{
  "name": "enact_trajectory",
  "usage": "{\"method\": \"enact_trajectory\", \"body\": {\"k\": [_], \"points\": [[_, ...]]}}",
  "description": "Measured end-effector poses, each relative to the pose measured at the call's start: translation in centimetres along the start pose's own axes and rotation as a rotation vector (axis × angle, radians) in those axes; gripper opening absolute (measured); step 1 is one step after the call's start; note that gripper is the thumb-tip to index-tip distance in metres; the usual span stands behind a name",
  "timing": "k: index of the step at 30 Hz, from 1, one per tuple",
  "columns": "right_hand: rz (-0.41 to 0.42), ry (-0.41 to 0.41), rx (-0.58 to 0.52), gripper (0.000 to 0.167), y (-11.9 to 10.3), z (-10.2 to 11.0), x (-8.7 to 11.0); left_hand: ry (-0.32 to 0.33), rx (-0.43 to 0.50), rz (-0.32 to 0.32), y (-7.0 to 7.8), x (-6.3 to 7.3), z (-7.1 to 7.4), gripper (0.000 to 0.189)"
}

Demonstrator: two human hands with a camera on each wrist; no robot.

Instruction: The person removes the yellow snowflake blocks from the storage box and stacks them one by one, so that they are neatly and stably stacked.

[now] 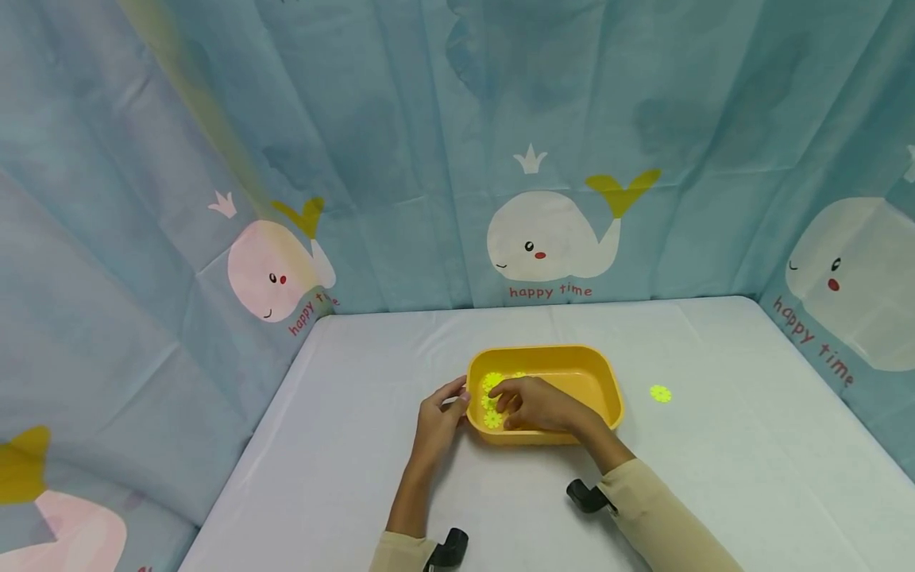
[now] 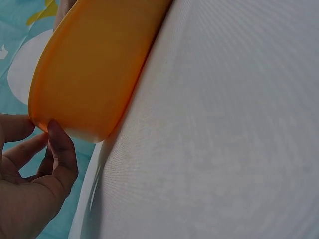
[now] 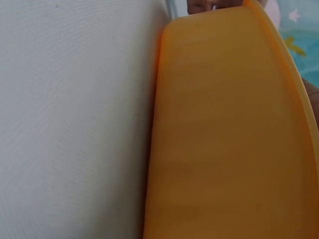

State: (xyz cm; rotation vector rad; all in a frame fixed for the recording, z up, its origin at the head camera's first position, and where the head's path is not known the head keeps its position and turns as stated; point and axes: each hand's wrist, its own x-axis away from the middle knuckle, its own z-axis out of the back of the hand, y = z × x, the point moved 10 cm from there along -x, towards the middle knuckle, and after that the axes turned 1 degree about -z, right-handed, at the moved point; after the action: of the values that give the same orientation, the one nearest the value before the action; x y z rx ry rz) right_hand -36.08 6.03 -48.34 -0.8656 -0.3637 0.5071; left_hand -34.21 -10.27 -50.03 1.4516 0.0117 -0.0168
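Note:
A yellow plastic tray (image 1: pixel 579 389) with rounded corners stands on the white table. My left hand (image 1: pixel 436 425) holds its left end; in the left wrist view, the thumb and a finger of that hand (image 2: pixel 35 184) meet the rim of the tray (image 2: pixel 94 69). Inside, at the left, lie several bright yellow flower-shaped pieces (image 1: pixel 492 419). Over them is my right hand (image 1: pixel 539 403), reaching in across the near wall with bent fingers close to the pieces. No piece shows between its thumb and fingers. The tray's outer wall (image 3: pixel 224 124) hides most of this hand in the right wrist view.
One more flower-shaped piece (image 1: pixel 661 394) lies on the white tablecloth (image 1: pixel 715 477), to the right of the tray. Blue curtains (image 1: pixel 400 159) printed with whales surround the table at the back and sides. A black wrist device (image 1: pixel 588 496) is at the right sleeve.

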Motion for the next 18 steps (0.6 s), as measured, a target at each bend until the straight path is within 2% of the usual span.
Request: {"method": "enact_trajectory", "body": {"k": [10, 18], "points": [[0.051, -0.026, 0.116, 0.032, -0.51, -0.55, -0.39, 0.001, 0.003, -0.011, 0.06, -0.07, 0.09, 0.042], [0.045, -0.025, 0.185, 0.025, -0.48, -0.81, -0.67, 0.003, 0.001, -0.005, -0.1, -0.15, 0.05, 0.042]]}}
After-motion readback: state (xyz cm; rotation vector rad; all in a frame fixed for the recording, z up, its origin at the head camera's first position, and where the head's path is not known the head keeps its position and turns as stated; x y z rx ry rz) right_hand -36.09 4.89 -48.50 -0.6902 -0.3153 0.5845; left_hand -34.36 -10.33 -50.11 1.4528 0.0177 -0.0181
